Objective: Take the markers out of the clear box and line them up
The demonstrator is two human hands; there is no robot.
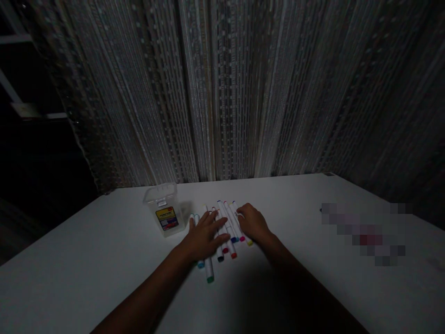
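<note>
Our left hand (205, 236) lies spread flat across a loose row of white markers (208, 269) with coloured caps on the table (86, 264), and our right hand (253, 222) rests lightly curled on their right side. Neither hand looks clenched round a marker. The markers should be light and stiff, but their smooth round barrels may roll, so we would pinch one mid-barrel. Just left of them stands a clear plastic box (162, 204); its yellow label (167, 219) is too small to read.

Over on the clear plastic tub (162, 197), a yellow label (167, 219): printed, but too small and dim to read, and nothing legible on the markers (208, 268) either!
</note>
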